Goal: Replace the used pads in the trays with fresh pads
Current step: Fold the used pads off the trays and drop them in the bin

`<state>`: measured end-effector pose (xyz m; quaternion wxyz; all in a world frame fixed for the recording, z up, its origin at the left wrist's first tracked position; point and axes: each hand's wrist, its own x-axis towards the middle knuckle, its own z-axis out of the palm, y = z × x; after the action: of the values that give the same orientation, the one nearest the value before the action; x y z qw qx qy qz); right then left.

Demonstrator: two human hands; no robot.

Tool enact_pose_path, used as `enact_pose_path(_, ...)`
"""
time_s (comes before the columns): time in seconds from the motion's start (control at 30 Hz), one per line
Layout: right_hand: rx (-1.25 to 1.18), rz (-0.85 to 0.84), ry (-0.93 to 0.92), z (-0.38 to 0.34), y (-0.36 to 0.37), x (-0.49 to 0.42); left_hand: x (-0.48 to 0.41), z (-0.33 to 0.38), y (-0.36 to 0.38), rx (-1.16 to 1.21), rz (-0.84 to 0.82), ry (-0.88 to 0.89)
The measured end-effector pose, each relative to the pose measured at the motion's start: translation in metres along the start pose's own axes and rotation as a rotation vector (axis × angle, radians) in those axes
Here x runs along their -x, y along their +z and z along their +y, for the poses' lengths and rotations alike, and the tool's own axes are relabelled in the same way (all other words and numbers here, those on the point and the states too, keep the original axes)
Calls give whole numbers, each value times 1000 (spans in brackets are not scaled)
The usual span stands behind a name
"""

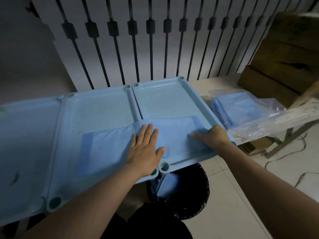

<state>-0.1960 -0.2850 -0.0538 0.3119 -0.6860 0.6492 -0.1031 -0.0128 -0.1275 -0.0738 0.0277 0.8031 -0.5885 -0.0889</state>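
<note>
Three light blue trays stand side by side: a left tray point(25, 135), a middle tray point(96, 107) and a right tray point(164, 95). A blue pad point(110, 147) lies partly folded across the middle and right trays. My left hand point(146, 150) presses flat on the pad over the ridge between those trays, fingers straight. My right hand point(215, 137) rests on the pad's right part near the right tray's rim, one finger stretched to the left and the other fingers hidden.
A clear plastic bag of folded blue pads point(241, 109) lies on the white table right of the trays. Cardboard boxes point(284, 66) stand behind it. A black-lined bin point(186, 192) holding a blue pad sits on the floor below. Cables lie on the floor at right.
</note>
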Motion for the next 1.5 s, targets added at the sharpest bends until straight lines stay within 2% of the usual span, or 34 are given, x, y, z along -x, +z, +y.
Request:
enact_pose_path(0.17, -278, -154, 61, -2, -2, -9, 2, 1, -3, -8, -21, -8)
enact_pose_path(0.23, -364, -133, 17, -4, -2, -9, 2, 2, -5, -13, -31, -12)
enact_pose_path(0.37, -478, 19, -63, -6, -6, -10, -6, 5, -7, -62, -20, -75)
enact_pose_path(0.4, -527, 18, -32, -6, -7, -11, -8, 8, -8, -98, -18, -94)
enact_pose_path(0.5, -804, -164, 157, -6, -13, -11, -13, 23, -10, -209, -16, -89)
enact_pose_path(0.53, -827, -204, 191, -6, -14, -11, -15, 29, -9, -237, -11, -65)
enact_pose_path(0.67, -727, -263, 187, -5, -12, -12, -30, 44, -1, -326, -32, -15)
enact_pose_path(0.83, -732, -126, 94, -7, -15, -21, -44, 49, -3, -338, -108, -48)
enact_pose_path(1.0, -682, -83, 44, -14, -8, -16, -48, 51, -2, -405, -111, -51)
enact_pose_path(1.07, -646, -52, -39, -20, -9, -11, -49, 50, -5, -377, -103, -37)
enact_pose_path(1.13, -596, -26, -153, -31, -9, -3, -46, 44, -9, -301, -22, -5)
enact_pose_path(1.23, -537, -19, -300, -48, 1, 11, -36, 25, -13, -7, 249, 59)
enact_pose_path(1.33, -416, -44, -433, -61, 25, 27, -18, 3, -15, 274, 481, -14)
enact_pose_path(1.43, -276, -136, -560, -67, 52, 47, -8, -14, -11, 320, 550, -57)
enact_pose_path(1.5, -48, -206, -653, -66, 68, 53, -5, -20, -10, 280, 555, -50)
